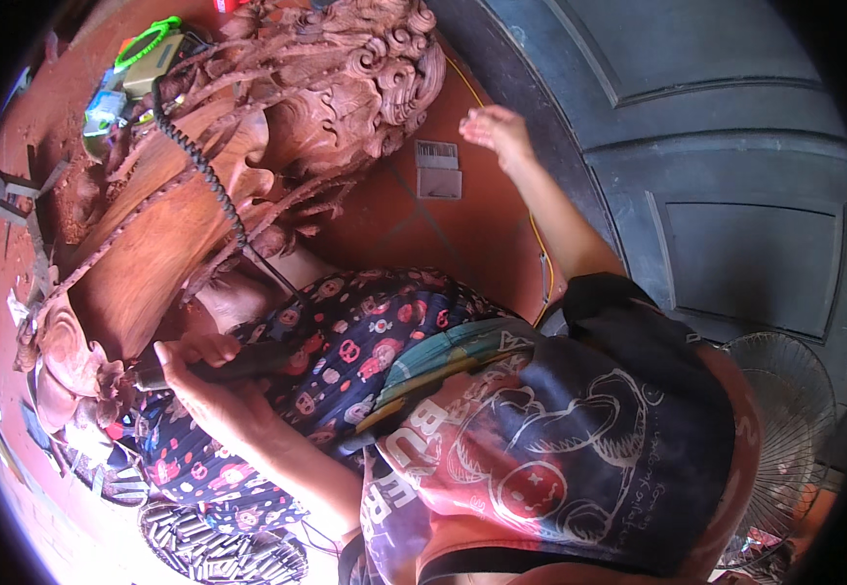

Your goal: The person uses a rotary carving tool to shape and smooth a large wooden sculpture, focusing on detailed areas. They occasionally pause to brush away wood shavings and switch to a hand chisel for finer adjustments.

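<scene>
Fingers of the left hand (pixel 190 369) are wrapped around a dark tool handle (pixel 256 363), its tip just left of them, close beside the carved wood (pixel 165 258); a loosened grip could let it skid and chip an edge. Above them, the coiled black cord (pixel 199 161) might snag if tugged. The right hand (pixel 501 136) is well apart, fingers loosely bent, contents impossible to tell.

reddish carved wood (pixel 155 258), smooth and a bit shiny in the middle, bumpy at the ends, dull dark tool (pixel 266 363), soft-looking printed cloth (pixel 375 336), shiny metal rods (pixel 219 551), dull grey door (pixel 755 244)
</scene>
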A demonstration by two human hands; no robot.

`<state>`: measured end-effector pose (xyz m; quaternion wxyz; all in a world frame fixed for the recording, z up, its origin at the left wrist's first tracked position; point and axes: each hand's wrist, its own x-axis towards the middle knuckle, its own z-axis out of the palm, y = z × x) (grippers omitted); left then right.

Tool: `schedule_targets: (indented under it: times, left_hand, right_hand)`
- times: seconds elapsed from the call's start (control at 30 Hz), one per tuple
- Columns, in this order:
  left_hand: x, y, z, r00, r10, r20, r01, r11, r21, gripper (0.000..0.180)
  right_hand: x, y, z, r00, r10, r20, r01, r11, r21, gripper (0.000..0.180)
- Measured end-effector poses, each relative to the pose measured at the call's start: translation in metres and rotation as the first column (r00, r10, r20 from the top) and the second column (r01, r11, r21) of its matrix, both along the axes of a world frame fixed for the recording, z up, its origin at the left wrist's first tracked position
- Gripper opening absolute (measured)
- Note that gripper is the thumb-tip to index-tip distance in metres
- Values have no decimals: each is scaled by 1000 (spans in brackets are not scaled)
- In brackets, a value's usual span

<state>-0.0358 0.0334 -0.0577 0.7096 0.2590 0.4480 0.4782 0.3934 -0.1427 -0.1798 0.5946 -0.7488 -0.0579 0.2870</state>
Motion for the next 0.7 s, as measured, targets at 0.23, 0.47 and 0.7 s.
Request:
schedule_targets:
  times: [0.23,0.47,0.7]
  left_hand:
    - [-14,8,-13,995,-80,66,77,996,50,39]
    - [-12,6,-7,998,-45,48,43,999,31,39]
    - [-13,8,-10,992,-91,89,88,995,41,39]
  right_hand:
    - [-27,-48,-117,972,-114,-204,65,971,-231,21]
    - [-18,-53,-147,924,-180,-337,57,937,-345,19]
    - [-8,-64,-161,946,-161,-280,27,903,-429,18]
